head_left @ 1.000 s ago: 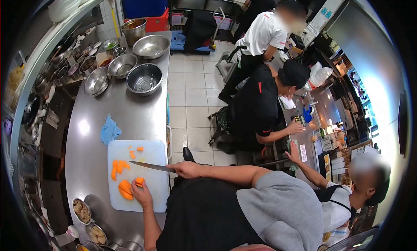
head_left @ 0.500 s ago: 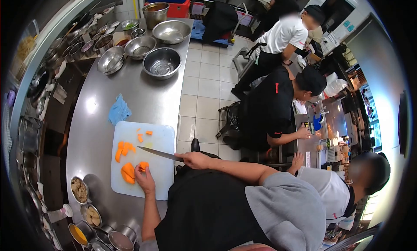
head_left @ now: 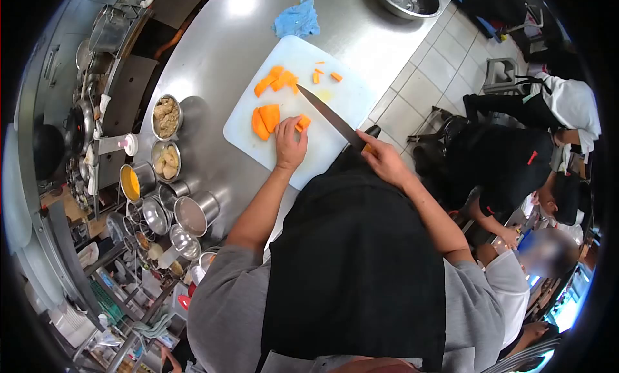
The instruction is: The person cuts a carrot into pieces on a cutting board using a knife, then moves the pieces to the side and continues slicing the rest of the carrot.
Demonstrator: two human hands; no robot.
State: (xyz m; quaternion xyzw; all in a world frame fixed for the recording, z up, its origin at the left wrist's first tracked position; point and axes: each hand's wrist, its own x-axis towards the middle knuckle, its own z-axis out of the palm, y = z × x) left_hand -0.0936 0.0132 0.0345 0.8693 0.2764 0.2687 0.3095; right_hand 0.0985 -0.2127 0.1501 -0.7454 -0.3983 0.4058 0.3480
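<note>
On the white cutting board (head_left: 242,129), my left hand (head_left: 290,146) pinches a small chunk of firm orange vegetable (head_left: 304,121), possibly carrot. My right hand (head_left: 385,159) is wrapped round the handle of a kitchen knife (head_left: 330,117), whose long blade lies slanted over the board with its tip near the cut pieces. Larger orange slabs (head_left: 265,119) rest just left of my left hand. Above them is a group of cut orange pieces (head_left: 277,80). A few small offcuts (head_left: 336,76) are scattered toward the board's upper right.
A crumpled blue cloth (head_left: 296,18) lies beyond the board on the steel table (head_left: 213,63). A metal bowl (head_left: 407,0) stands at the far edge. Left are bowls of pale food (head_left: 166,116) and several pots (head_left: 196,213). Co-workers (head_left: 509,154) stand at the right.
The view has turned and shifted, so the board now sits higher and nearer the middle. Both hands keep their holds on the knife and the orange chunk.
</note>
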